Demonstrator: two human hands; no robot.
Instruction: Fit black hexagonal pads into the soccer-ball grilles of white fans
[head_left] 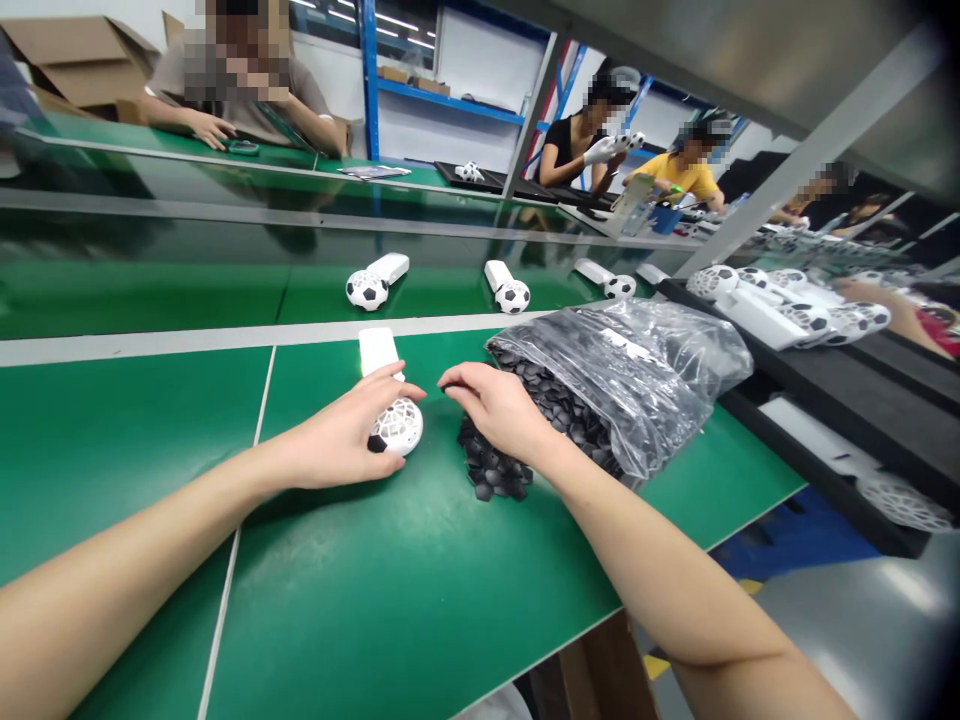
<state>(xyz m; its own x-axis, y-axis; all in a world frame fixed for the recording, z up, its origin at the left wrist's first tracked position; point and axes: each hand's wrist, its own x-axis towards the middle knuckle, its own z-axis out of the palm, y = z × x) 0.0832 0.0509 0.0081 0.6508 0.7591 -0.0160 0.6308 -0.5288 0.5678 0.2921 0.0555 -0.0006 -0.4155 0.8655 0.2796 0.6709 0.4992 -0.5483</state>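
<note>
My left hand (349, 425) is closed around the soccer-ball-shaped head of a white device (397, 428), thumb at the near side and fingers over the far side. Its head is a white lattice with a black patch at the left; its flat white handle points away from me across the green table. To the right, my right hand (499, 405) pinches a small black piece (445, 388) between thumb and fingertips, apart from the device. Beneath and beside that hand, loose black pentagon pieces (499, 475) spill from a clear plastic bag (660, 370).
Finished-looking soccer-ball devices (367, 288) lie along a green strip beyond the pale ledge (187, 343). A black tray (847, 430) at right holds several more white devices (780, 305). Co-workers (247, 100) sit across the line. A slanted metal post (795, 140) stands at upper right.
</note>
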